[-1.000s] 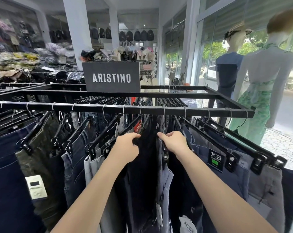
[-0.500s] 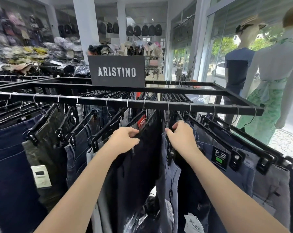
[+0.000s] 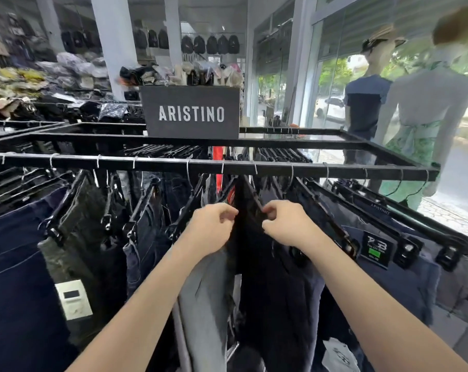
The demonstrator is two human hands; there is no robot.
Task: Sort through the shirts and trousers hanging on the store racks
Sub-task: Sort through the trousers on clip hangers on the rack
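Dark trousers [image 3: 257, 277] on clip hangers [image 3: 321, 210], hanging packed along black rack rail [image 3: 308, 169]; grey pair [image 3: 203, 285] beside

Shows only as two bare limbs: left forearm [image 3: 136, 312] and right forearm [image 3: 375, 304], slim, smooth, uncovered right down to the lower edge. Narrows at each wrist, then widens into bare left hand [image 3: 208, 229] and right hand [image 3: 283, 226] with rounded knuckles. Too blurred to tell nails.

left hand [image 3: 210, 228]: moved right, now pinching the top of the dark trousers [image 3: 267, 304] | right hand [image 3: 283, 224]: drawn inward, pinching the same pair | spacing: spread wide half a second ago, now nearly meeting | opened gap: closed | grey trousers [image 3: 203, 291]: now under left wrist
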